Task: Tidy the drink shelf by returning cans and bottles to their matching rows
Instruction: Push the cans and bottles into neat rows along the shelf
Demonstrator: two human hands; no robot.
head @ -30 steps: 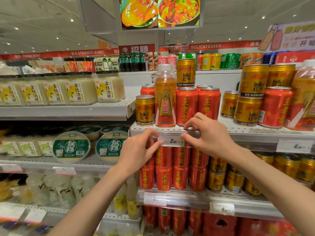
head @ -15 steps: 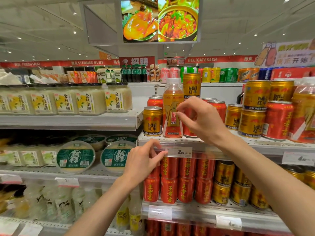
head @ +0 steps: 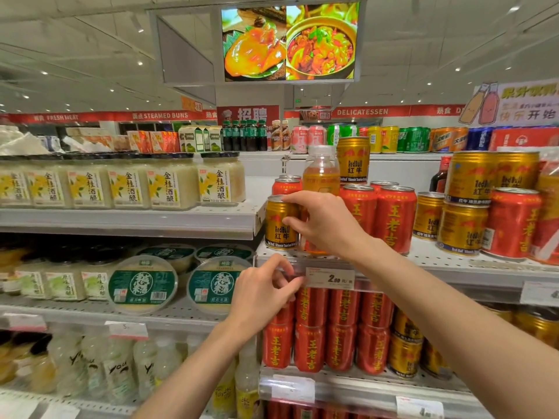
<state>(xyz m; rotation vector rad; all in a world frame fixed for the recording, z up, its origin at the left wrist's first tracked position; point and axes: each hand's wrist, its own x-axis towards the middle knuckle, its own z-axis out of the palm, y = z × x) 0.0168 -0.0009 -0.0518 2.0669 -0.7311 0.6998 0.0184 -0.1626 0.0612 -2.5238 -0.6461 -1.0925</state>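
Observation:
A gold Red Bull can [head: 276, 225] stands at the left front corner of the white drink shelf [head: 453, 267]. My right hand [head: 326, 225] grips the can's right side, with fingertips on its rim. Right behind the hand rises an orange drink bottle [head: 321, 173], its lower half hidden. Red cans [head: 393, 219] stand to the right, with another gold can [head: 353, 160] stacked on top of them. My left hand [head: 263, 288] pinches the clear price strip beside the price tag [head: 329, 278].
More gold cans [head: 462, 228] and a red can [head: 511, 222] are mixed at the right of the shelf. Rows of red cans [head: 341, 328] fill the shelf below. The left unit holds jars [head: 172, 182] and round tubs [head: 142, 285].
My right hand left the price strip, rose past the orange bottle and moved left onto the gold can. My left hand stayed at the shelf edge. The view came closer.

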